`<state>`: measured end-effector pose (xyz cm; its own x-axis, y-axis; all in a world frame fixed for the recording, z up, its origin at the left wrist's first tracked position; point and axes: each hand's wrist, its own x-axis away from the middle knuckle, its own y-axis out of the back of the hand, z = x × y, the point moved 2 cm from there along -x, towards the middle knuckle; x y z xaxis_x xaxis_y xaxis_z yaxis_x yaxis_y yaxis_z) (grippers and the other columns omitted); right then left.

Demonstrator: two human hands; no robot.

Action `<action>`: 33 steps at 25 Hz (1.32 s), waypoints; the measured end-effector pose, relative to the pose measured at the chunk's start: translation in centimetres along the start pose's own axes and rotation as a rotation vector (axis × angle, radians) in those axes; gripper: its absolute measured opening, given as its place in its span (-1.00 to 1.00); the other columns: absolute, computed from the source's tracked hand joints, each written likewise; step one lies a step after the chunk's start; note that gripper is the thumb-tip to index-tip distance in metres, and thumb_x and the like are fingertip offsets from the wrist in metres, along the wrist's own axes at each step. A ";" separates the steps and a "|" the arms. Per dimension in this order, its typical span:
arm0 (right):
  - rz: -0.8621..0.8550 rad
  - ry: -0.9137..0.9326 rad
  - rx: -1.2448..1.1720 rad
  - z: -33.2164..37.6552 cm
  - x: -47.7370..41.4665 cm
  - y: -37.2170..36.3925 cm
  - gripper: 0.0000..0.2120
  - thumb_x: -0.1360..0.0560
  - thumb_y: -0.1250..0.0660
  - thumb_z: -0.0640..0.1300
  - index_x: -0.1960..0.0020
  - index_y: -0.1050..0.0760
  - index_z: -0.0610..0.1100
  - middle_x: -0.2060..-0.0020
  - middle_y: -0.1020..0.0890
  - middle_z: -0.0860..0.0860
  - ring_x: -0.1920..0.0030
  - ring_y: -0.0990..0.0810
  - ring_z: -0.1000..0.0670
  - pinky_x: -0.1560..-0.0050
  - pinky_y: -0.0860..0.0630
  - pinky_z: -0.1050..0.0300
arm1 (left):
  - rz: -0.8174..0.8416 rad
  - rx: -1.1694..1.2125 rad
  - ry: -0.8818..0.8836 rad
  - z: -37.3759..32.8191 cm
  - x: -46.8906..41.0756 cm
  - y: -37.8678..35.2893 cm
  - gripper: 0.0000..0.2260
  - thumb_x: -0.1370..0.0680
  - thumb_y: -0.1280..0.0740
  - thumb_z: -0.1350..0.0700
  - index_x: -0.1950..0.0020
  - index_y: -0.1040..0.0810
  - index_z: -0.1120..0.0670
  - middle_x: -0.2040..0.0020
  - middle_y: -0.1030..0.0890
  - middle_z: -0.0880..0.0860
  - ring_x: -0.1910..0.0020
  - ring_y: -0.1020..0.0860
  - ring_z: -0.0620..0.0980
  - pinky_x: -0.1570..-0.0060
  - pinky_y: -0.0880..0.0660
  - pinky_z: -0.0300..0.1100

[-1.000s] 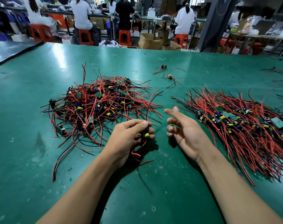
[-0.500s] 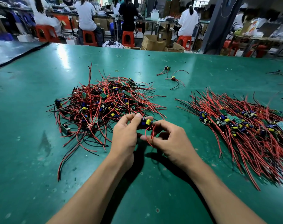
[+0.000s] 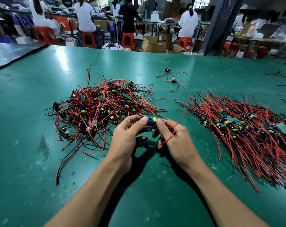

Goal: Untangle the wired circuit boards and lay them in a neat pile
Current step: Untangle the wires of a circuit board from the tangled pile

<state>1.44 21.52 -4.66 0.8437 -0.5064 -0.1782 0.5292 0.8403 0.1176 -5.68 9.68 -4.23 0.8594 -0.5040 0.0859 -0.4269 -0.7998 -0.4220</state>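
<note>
A tangled heap of wired circuit boards (image 3: 99, 108) with red and black leads lies on the green table, left of centre. On the right, a combed pile of boards (image 3: 247, 128) has its wires running the same way. Between them, just above the table, my left hand (image 3: 127, 138) and my right hand (image 3: 175, 138) both pinch one small board (image 3: 152, 121) with blue and yellow parts. One of its red wires (image 3: 173, 128) loops over my right hand's fingers and runs up to the right.
Two stray wired boards (image 3: 167, 69) (image 3: 173, 80) lie farther back on the green table (image 3: 32, 153), near a small rubber band (image 3: 116, 72). More loose wires sit at the far right edge. Beyond the table, people sit on orange stools among cardboard boxes.
My right hand, open and apart a second ago, has come in and taken hold of the board that my left hand holds. A red wire now loops over its fingers.
</note>
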 end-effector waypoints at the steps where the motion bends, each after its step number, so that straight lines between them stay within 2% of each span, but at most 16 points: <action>1: 0.004 -0.007 -0.003 0.0 0.0 0.0 -0.72 -0.62 -0.29 0.04 0.22 -0.57 -0.03 0.48 -0.54 0.06 0.53 -0.48 0.04 0.53 -0.40 0.18 | 0.023 -0.013 -0.001 0.0 0.0 0.0 -0.90 -0.46 -0.45 0.12 0.03 -0.63 0.03 0.12 -0.70 0.02 0.17 -0.62 -0.07 0.27 -0.49 -0.26; 5: 0.047 -0.093 -0.112 0.1 -0.1 0.0 -0.72 -0.63 -0.28 0.00 0.18 -0.56 -0.13 0.50 -0.52 -0.02 0.58 -0.42 0.03 0.54 -0.34 0.24 | 0.091 0.008 0.030 0.0 0.3 -0.2 -0.83 -0.37 -0.49 0.09 0.07 -0.70 0.06 0.11 -0.68 0.07 0.18 -0.57 -0.04 0.31 -0.49 -0.23; 8: 0.073 -0.260 -0.268 0.5 -0.3 0.2 -0.75 -0.61 -0.30 0.02 0.12 -0.61 -0.10 0.35 -0.61 0.01 0.50 -0.46 0.05 0.54 -0.34 0.25 | 0.103 0.012 -0.002 0.1 0.3 -0.1 -0.82 -0.35 -0.50 0.14 0.07 -0.71 0.09 0.14 -0.68 0.08 0.29 -0.56 -0.06 0.34 -0.45 -0.23; 10: 0.100 -0.396 -0.356 0.6 -0.4 0.4 -0.75 -0.59 -0.30 0.07 0.09 -0.63 -0.07 0.29 -0.62 0.02 0.45 -0.49 0.08 0.52 -0.38 0.26 | 0.137 -0.038 -0.037 0.1 0.4 -0.1 -0.80 -0.34 -0.51 0.16 0.05 -0.71 0.07 0.12 -0.70 0.04 0.27 -0.58 -0.12 0.28 -0.39 -0.19; 12: 0.123 -0.486 -0.474 0.6 -0.6 0.7 -0.74 -0.56 -0.31 0.09 0.15 -0.64 -0.06 0.31 -0.58 0.03 0.46 -0.46 0.10 0.53 -0.36 0.28 | 0.186 -0.110 -0.041 0.3 0.3 -0.1 -0.76 -0.35 -0.49 0.19 -0.01 -0.70 0.05 0.05 -0.71 0.02 0.19 -0.58 -0.13 0.20 -0.35 -0.12; 14: 0.164 -0.516 -0.579 0.6 -0.7 1.1 -0.74 -0.51 -0.32 0.08 0.23 -0.63 -0.05 0.33 -0.54 0.03 0.47 -0.43 0.11 0.53 -0.31 0.29 | 0.231 -0.095 -0.010 0.4 0.3 -0.1 -0.75 -0.39 -0.45 0.27 -0.03 -0.70 0.04 0.08 -0.70 0.00 0.23 -0.55 -0.12 0.23 -0.37 -0.16; 16: 0.270 -0.517 -0.573 0.6 -0.5 1.5 -0.79 -0.45 -0.35 0.07 0.20 -0.61 -0.06 0.33 -0.54 0.04 0.47 -0.42 0.12 0.53 -0.30 0.30 | 0.213 -0.023 0.049 0.4 -0.1 0.1 -0.79 -0.38 -0.42 0.26 0.04 -0.71 0.07 0.13 -0.69 0.04 0.30 -0.56 -0.11 0.30 -0.44 -0.23; 18: 0.414 -0.510 -0.463 0.5 0.0 1.8 -0.81 -0.42 -0.42 0.07 0.14 -0.62 -0.05 0.32 -0.56 0.05 0.46 -0.44 0.13 0.51 -0.32 0.31 | 0.174 0.059 0.127 0.2 -0.5 0.3 -0.85 -0.37 -0.43 0.16 0.08 -0.68 0.11 0.19 -0.66 0.08 0.35 -0.59 -0.06 0.35 -0.52 -0.23; 20: 0.488 -0.489 -0.345 0.4 0.2 2.1 -0.79 -0.42 -0.45 0.11 0.10 -0.64 -0.03 0.32 -0.58 0.06 0.46 -0.44 0.14 0.50 -0.32 0.31 | 0.194 0.005 0.161 0.3 -0.7 0.4 -0.77 -0.37 -0.47 0.02 0.09 -0.63 0.13 0.28 -0.58 0.06 0.43 -0.54 -0.05 0.39 -0.53 -0.22; 22: 0.450 -0.460 -0.266 0.1 0.0 2.4 -0.74 -0.41 -0.46 0.17 0.08 -0.65 -0.01 0.28 -0.56 -0.01 0.42 -0.41 0.10 0.47 -0.27 0.26 | 0.269 -0.088 0.169 0.5 -0.5 0.4 -0.72 -0.36 -0.55 -0.05 0.11 -0.62 0.11 0.26 -0.56 0.10 0.45 -0.50 -0.05 0.40 -0.51 -0.23; 24: 0.392 -0.433 -0.255 -0.1 -0.2 2.6 -0.70 -0.39 -0.49 0.19 0.08 -0.62 -0.03 0.19 -0.50 -0.13 0.33 -0.39 0.00 0.35 -0.23 0.18 | 0.326 -0.110 0.177 0.6 -0.2 0.3 -0.74 -0.35 -0.59 0.01 0.11 -0.62 0.09 0.21 -0.61 0.14 0.43 -0.53 -0.05 0.43 -0.49 -0.29; 27: 0.384 -0.423 -0.373 -0.1 -0.2 2.4 -0.72 -0.47 -0.47 0.07 0.00 -0.64 -0.14 0.12 -0.56 -0.20 0.17 -0.51 -0.11 0.17 -0.47 0.12 | 0.330 -0.109 0.180 0.6 -0.1 0.4 -0.70 -0.34 -0.54 0.12 0.00 -0.57 0.15 0.16 -0.68 0.20 0.39 -0.61 -0.02 0.40 -0.55 -0.25; 28: 0.373 -0.428 -0.364 -0.1 -0.2 2.3 -0.72 -0.50 -0.44 0.05 -0.03 -0.64 -0.16 0.14 -0.55 -0.20 0.23 -0.52 -0.08 0.22 -0.48 0.16 | 0.323 -0.121 0.176 0.6 -0.2 0.4 -0.70 -0.34 -0.54 0.14 -0.01 -0.58 0.16 0.15 -0.69 0.20 0.38 -0.61 -0.02 0.39 -0.55 -0.24; 30: 0.317 -0.419 -0.279 0.0 -0.5 2.4 -0.75 -0.56 -0.34 0.04 0.02 -0.67 -0.13 0.31 -0.50 -0.07 0.40 -0.38 0.08 0.44 -0.32 0.27 | 0.322 -0.165 0.168 0.6 -0.2 0.4 -0.69 -0.35 -0.55 0.18 -0.04 -0.59 0.15 0.15 -0.69 0.21 0.39 -0.61 -0.01 0.39 -0.54 -0.24; 33: 0.234 -0.380 -0.300 -0.1 -1.0 2.7 -0.75 -0.61 -0.27 -0.05 0.05 -0.67 -0.16 0.45 -0.44 0.09 0.48 -0.29 0.14 0.52 -0.20 0.32 | 0.323 -0.196 0.176 0.5 -0.1 0.3 -0.66 -0.35 -0.53 0.22 -0.09 -0.60 0.19 0.18 -0.70 0.20 0.42 -0.61 -0.02 0.42 -0.52 -0.27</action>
<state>2.02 24.32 -4.30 0.9386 -0.2869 0.1918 0.3213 0.9292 -0.1825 -5.76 9.70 -4.80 0.6183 -0.7738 0.1375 -0.7268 -0.6295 -0.2746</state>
